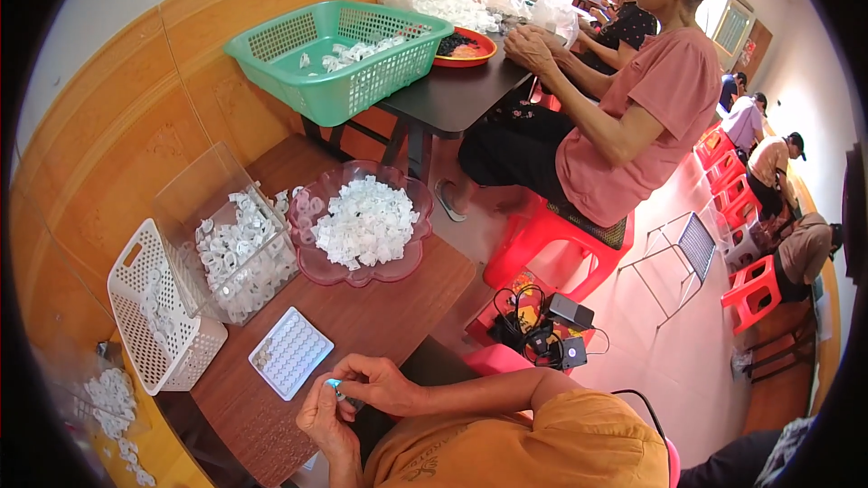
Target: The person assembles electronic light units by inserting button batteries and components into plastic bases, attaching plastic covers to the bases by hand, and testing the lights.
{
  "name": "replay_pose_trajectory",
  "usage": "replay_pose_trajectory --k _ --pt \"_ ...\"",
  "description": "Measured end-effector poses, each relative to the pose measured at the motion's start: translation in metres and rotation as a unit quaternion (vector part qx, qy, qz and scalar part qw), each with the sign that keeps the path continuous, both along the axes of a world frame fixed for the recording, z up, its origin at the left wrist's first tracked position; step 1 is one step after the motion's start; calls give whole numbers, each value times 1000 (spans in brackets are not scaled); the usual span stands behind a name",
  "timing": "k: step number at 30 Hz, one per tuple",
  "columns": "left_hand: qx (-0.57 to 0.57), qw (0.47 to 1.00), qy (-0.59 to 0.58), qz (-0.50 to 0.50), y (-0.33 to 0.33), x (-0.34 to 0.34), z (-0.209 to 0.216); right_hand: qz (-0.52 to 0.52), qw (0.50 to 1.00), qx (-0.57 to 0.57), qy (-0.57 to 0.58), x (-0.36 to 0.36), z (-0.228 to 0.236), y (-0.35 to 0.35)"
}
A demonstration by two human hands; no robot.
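In front of my body, over the near edge of the brown table [271, 407], my two hands meet. My left hand [327, 423] has its fingers closed on a small piece with a bright teal top [334, 383]; its kind is too small to tell. My right hand [384, 387] closes on the same piece from the other side, fingers bent and pinched. Just beyond them lies a white tray [312, 350] with rows of small cells and a few tiny pieces in one corner. A pink scalloped bowl [312, 262] heaped with white plastic parts [366, 221] stands farther off.
At the left are a clear plastic bin [212, 285] of white parts and a white perforated basket [194, 357]. A green basket [334, 104] rests on the dark table [443, 95], where a co-worker in pink [637, 108] sits. Black power adapters [570, 312] and cables lie right of the table.
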State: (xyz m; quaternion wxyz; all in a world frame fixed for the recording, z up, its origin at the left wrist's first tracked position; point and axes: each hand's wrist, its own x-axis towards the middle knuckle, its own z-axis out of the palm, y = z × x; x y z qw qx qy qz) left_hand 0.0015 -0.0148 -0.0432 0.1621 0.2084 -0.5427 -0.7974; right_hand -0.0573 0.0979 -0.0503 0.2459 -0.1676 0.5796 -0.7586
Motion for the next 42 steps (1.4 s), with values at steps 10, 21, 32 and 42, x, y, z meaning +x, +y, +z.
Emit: replay_pose_trajectory --k 10,21,32,42 --pt "18 999 -22 -21 12 8 7 -36 998 -36 33 9 -1 10" --pt "35 997 -38 -50 32 31 26 31 998 -46 39 24 5 38" --pt "-10 999 -22 -31 55 78 31 45 993 -87 59 60 21 60" --pt "46 996 33 -72 67 115 43 76 991 -94 58 81 31 75"
